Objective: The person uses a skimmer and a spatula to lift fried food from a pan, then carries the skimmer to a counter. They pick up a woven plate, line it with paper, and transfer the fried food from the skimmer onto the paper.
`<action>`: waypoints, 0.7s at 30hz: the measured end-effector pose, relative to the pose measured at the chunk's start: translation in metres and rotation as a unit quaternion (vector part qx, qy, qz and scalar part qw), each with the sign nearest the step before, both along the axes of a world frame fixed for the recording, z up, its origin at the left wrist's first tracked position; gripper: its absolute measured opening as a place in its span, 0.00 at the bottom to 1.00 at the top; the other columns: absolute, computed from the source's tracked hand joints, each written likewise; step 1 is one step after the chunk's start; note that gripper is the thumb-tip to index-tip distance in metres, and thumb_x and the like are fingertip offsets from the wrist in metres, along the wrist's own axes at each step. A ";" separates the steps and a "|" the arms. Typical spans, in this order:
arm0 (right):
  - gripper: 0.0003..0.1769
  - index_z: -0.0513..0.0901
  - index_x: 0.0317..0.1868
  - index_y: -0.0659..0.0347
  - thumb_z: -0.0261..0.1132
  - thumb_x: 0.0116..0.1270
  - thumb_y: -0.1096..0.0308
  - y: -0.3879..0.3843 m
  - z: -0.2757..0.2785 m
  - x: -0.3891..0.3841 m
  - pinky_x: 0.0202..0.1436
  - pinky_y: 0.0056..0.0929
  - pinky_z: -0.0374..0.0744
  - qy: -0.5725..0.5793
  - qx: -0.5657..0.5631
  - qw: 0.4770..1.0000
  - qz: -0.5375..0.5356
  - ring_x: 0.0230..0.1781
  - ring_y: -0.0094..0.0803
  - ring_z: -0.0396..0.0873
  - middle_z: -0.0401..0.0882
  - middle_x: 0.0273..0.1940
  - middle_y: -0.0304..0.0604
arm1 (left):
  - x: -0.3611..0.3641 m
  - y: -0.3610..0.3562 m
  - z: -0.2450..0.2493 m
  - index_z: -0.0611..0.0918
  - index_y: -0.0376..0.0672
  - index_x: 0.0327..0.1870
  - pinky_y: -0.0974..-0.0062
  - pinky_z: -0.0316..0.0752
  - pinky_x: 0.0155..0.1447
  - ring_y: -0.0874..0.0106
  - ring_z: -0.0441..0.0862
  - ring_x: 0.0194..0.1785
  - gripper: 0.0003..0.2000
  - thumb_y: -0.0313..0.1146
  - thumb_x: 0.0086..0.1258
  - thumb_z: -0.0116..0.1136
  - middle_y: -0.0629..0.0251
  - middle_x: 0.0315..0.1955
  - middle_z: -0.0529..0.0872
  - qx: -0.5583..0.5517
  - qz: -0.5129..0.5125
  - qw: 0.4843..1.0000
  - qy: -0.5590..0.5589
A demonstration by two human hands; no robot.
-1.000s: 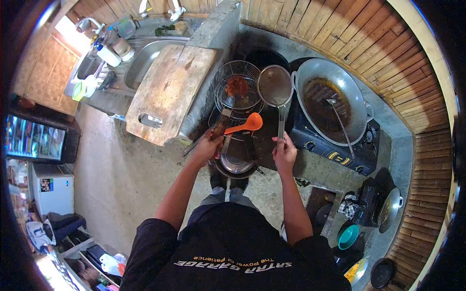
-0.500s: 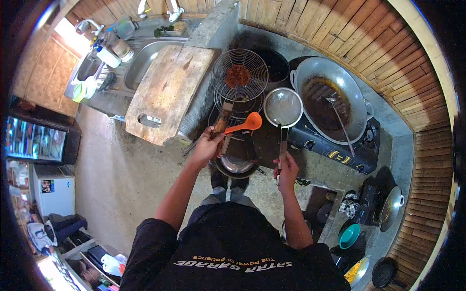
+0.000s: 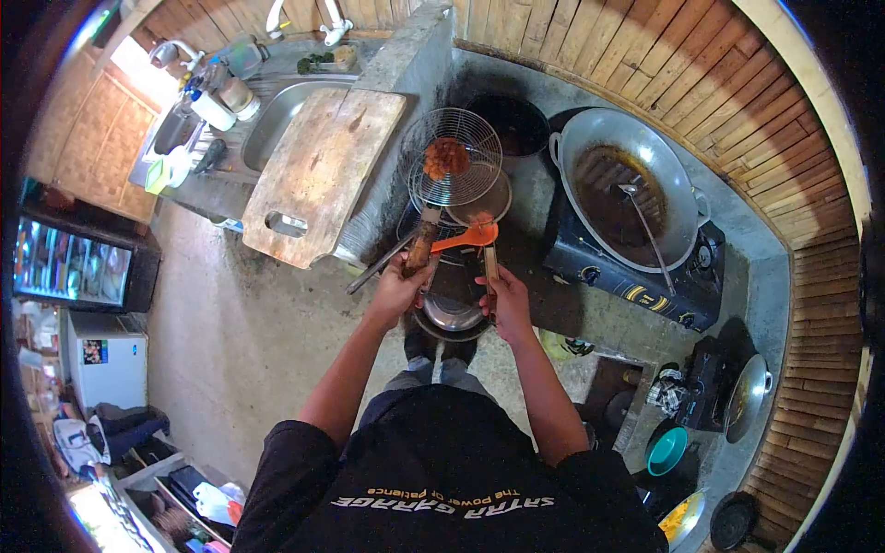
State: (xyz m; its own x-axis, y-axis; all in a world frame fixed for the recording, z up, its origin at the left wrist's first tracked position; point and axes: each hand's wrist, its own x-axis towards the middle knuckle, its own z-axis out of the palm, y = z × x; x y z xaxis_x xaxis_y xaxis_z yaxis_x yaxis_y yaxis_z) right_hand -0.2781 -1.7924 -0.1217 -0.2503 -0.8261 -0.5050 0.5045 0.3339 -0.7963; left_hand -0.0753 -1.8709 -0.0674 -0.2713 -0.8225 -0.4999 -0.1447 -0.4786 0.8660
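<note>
I have the left hand (image 3: 399, 290)'s fingers wrapped around the handle of a wire skimmer (image 3: 454, 191) plus an orange ladle (image 3: 475, 235); reddish food (image 3: 445, 158) lies in the skimmer. The right hand (image 3: 507, 302)'s fingers are closed on a sieve (image 3: 493, 205), its mesh partly under the skimmer. A concrete wall (image 3: 395, 157) and cutting board (image 3: 318, 166) crowd my left; rightward, a wok (image 3: 678, 175) occupies the stove (image 3: 604, 278), and a dark pot (image 3: 512, 115) stands beyond the skimmer.

Left of the skimmer (image 3: 475, 134) lies the chopping board (image 3: 324, 170); right, the wok (image 3: 597, 138) on the stove (image 3: 613, 281).
</note>
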 end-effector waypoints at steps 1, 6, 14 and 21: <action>0.21 0.69 0.65 0.62 0.53 0.72 0.70 -0.003 0.002 0.001 0.19 0.22 0.75 -0.012 -0.001 1.000 0.007 0.19 0.23 0.75 0.83 0.42 0.45 | -0.001 0.001 -0.001 0.74 0.49 0.53 0.79 0.64 0.16 0.80 0.72 0.16 0.18 0.37 0.66 0.65 0.72 0.28 0.80 0.003 0.007 1.000 -0.004; 0.19 0.71 0.62 0.58 0.55 0.73 0.66 -0.019 -0.017 0.003 0.18 0.24 0.76 -0.017 0.004 0.999 0.042 0.20 0.25 0.77 0.84 0.44 0.42 | -0.004 0.005 -0.015 0.74 0.48 0.52 0.79 0.66 0.18 0.80 0.73 0.19 0.17 0.37 0.66 0.66 0.72 0.30 0.80 -0.046 0.030 0.998 0.036; 0.21 0.73 0.58 0.56 0.65 0.67 0.63 -0.033 -0.014 0.004 0.21 0.25 0.80 -0.078 0.006 0.996 0.046 0.25 0.28 0.82 0.83 0.43 0.38 | -0.004 0.012 -0.015 0.75 0.47 0.53 0.79 0.68 0.22 0.80 0.75 0.22 0.18 0.37 0.65 0.66 0.72 0.32 0.80 -0.036 0.023 0.999 0.004; 0.22 0.75 0.57 0.56 0.68 0.65 0.61 -0.031 -0.017 0.006 0.21 0.22 0.79 -0.084 0.041 0.992 0.087 0.25 0.27 0.83 0.84 0.41 0.36 | -0.010 0.018 -0.002 0.71 0.41 0.54 0.79 0.70 0.22 0.79 0.75 0.22 0.22 0.32 0.63 0.68 0.68 0.32 0.80 -0.033 0.020 0.999 -0.003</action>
